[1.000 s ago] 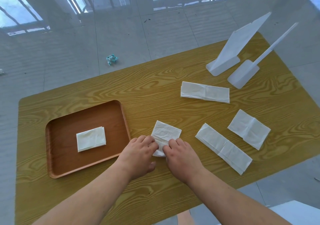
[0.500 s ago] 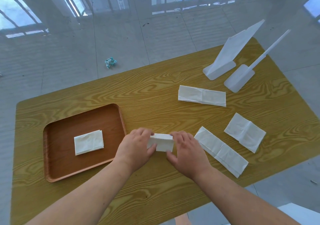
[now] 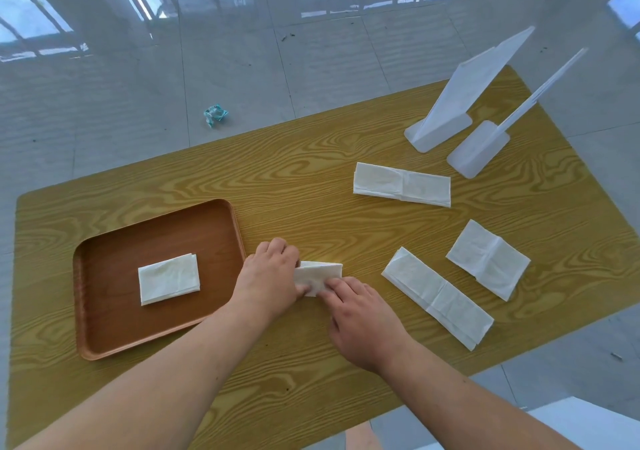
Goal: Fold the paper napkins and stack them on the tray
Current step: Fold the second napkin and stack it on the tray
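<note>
Yellow wood-grain table fills the middle and lower frame; glossy grey tiled floor across the top, with window reflections. Small teal crumpled scrap on the floor, upper left of centre.

Left of centre: brown tray flat on the table, 1 folded napkin lying in its middle.

Centre: left hand just beside the tray's right edge, palm down, fingers curled, pinching the left end of a small folded napkin in hand. Right hand lower right of it, palm down, fingertips pressed on that napkin's lower right corner. Both forearms run in from the bottom edge.

Right: 3 more napkins flat on the table, apart from each other: long napkin upper centre-right, diagonal long napkin lower right, short napkin far right.

Upper right: 2 white plastic stands upright at the table's far corner, side by side.
</note>
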The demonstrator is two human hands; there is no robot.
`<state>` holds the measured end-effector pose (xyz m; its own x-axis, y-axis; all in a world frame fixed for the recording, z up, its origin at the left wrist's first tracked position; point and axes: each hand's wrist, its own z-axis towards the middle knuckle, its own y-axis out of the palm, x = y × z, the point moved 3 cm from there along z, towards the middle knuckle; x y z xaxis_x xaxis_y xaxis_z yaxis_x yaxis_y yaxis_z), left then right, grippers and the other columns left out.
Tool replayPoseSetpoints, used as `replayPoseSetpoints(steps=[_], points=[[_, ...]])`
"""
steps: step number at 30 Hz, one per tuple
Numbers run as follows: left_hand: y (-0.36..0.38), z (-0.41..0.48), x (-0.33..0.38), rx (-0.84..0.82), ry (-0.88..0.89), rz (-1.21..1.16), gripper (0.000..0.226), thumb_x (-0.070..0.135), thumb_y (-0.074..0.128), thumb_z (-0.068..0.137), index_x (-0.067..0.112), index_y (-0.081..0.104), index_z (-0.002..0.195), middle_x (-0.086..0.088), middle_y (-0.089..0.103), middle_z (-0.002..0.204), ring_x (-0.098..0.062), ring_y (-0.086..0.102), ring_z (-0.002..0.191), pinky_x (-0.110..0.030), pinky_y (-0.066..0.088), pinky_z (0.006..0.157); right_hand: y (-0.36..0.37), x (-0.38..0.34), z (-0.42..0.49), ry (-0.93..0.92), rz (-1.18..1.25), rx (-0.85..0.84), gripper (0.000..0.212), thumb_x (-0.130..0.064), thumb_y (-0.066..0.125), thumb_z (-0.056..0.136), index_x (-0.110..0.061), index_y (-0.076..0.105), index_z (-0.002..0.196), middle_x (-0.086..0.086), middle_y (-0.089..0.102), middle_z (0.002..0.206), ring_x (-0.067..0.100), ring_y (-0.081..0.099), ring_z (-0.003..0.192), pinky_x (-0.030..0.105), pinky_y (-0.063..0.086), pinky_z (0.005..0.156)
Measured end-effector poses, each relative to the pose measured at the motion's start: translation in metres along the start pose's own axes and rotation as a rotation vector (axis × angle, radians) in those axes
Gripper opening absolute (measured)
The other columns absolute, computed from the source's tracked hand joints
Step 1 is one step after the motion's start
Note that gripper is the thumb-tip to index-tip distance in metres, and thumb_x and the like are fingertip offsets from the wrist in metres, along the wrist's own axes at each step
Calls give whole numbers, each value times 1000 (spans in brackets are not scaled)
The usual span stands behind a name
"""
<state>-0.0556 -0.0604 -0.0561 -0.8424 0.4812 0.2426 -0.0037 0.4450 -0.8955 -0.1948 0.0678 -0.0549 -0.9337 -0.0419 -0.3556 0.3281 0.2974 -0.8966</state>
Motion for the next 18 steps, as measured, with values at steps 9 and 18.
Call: replayPoseSetpoints(steps=[9, 18], points=[[-1, -6, -3, -34, -181, -422, 43, 26, 69, 80, 30, 50, 118, 4, 56, 110, -18, 62, 83, -33, 51, 66, -1, -3, 4, 15, 20, 24, 51, -27, 49, 89, -19, 52, 139, 3, 56, 138, 24, 49, 125, 41, 46, 105], [7, -12, -8, -77, -239, -236, 47, 49, 74, 78, 23, 59, 114, 0, 55, 111, -22, 56, 105, -34, 50, 85, 6, -13, -12, -19, 6, -23, 52, -27, 43, 93, -19, 47, 144, 3, 53, 143, 23, 46, 128, 38, 42, 109]])
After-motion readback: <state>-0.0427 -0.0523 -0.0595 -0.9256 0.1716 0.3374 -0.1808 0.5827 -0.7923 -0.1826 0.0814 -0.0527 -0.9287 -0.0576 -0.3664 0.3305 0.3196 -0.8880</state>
